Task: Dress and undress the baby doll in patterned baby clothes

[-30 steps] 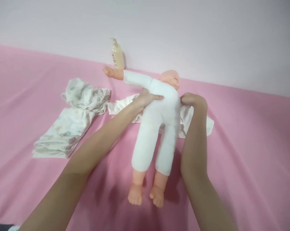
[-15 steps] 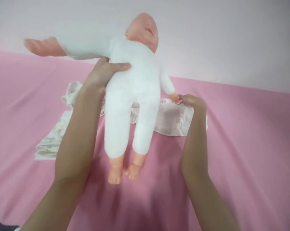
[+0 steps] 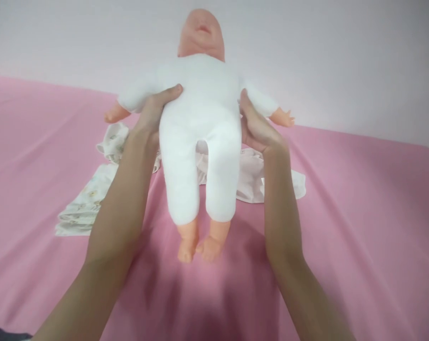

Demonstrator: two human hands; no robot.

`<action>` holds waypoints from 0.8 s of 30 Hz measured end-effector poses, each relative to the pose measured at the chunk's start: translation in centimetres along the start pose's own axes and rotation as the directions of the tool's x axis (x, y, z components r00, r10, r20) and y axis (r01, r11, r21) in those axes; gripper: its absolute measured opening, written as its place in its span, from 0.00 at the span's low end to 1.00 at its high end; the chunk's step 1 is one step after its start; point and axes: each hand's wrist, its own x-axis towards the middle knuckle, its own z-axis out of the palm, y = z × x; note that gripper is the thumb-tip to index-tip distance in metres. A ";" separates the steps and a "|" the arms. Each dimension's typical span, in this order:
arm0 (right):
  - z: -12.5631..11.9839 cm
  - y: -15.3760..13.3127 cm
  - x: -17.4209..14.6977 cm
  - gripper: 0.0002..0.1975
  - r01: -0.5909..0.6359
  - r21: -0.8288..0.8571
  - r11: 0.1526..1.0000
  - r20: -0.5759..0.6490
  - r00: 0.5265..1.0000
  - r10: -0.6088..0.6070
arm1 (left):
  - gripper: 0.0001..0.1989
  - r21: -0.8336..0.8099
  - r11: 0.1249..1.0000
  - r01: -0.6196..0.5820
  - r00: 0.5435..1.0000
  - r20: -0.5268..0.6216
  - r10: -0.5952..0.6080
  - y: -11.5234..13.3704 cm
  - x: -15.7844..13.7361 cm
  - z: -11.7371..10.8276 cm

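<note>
A baby doll (image 3: 202, 104) with a white cloth body hangs upright above the pink sheet, its front towards me and its feet dangling. My left hand (image 3: 155, 111) grips the doll's side below the arm, thumb across its chest and fingers hidden behind. On the other side, my right hand (image 3: 255, 123) holds the doll under its other arm, with the fingers partly hidden behind the body. Behind the doll lies a white diaper (image 3: 250, 177), partly covered by the legs and my right wrist.
Folded printed baby clothes (image 3: 88, 201) lie at the left, with a bunched white printed cloth (image 3: 114, 142) just beyond. The pink sheet (image 3: 360, 227) spreads under everything and meets a pale wall (image 3: 342, 61) at the back.
My right hand has let go of the doll's small hand and moved up to its side. The doll has straightened, and its raised arm at the left has dropped.
</note>
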 end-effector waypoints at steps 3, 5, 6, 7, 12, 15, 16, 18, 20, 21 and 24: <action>1.0 1.6 1.4 0.25 0.038 0.379 0.925 0.009 0.999 -0.044 | 0.18 -0.015 1.000 0.000 0.990 0.138 0.002 -0.2 -0.4 0.5; 1.1 3.0 2.1 0.23 0.005 0.507 0.862 -0.035 0.999 0.015 | 0.18 -0.021 1.000 -0.013 0.983 0.184 0.017 -0.5 -0.3 0.7; 1.0 3.6 2.3 0.21 -0.019 0.536 0.844 -0.051 0.997 0.055 | 0.18 -0.023 1.000 -0.021 0.983 0.180 0.024 -0.8 -0.1 0.8; 1.0 4.2 2.6 0.20 -0.046 0.561 0.827 -0.052 0.995 0.090 | 0.19 -0.014 1.000 -0.022 0.987 0.159 0.024 -1.1 0.2 0.8; 2.0 6.3 3.5 0.20 -0.147 0.674 0.724 0.027 0.984 0.174 | 0.22 0.154 0.986 0.063 0.997 -0.049 -0.056 -3.1 2.0 -0.5; 3.0 7.6 4.0 0.19 -0.155 0.676 0.720 -0.017 0.974 0.226 | 0.25 0.237 0.959 0.157 0.982 -0.141 -0.126 -4.3 2.9 -1.7; 3.3 8.1 4.2 0.19 -0.155 0.673 0.723 -0.029 0.971 0.236 | 0.25 0.258 0.949 0.182 0.978 -0.151 -0.147 -4.7 3.2 -2.0; 3.8 9.0 4.4 0.20 -0.167 0.663 0.730 -0.044 0.964 0.261 | 0.23 0.279 0.934 0.222 0.972 -0.145 -0.188 -5.3 3.6 -2.6; 4.0 9.7 4.5 0.22 -0.211 0.642 0.737 -0.032 0.953 0.301 | 0.21 0.265 0.926 0.268 0.961 -0.142 -0.238 -6.0 4.0 -3.1; 4.1 10.0 4.5 0.23 -0.241 0.627 0.741 -0.020 0.946 0.324 | 0.20 0.250 0.922 0.295 0.953 -0.146 -0.265 -6.3 4.3 -3.4; 4.3 10.7 4.5 0.27 -0.319 0.573 0.755 0.037 0.930 0.365 | 0.18 0.199 0.913 0.356 0.931 -0.157 -0.329 -7.4 4.9 -4.3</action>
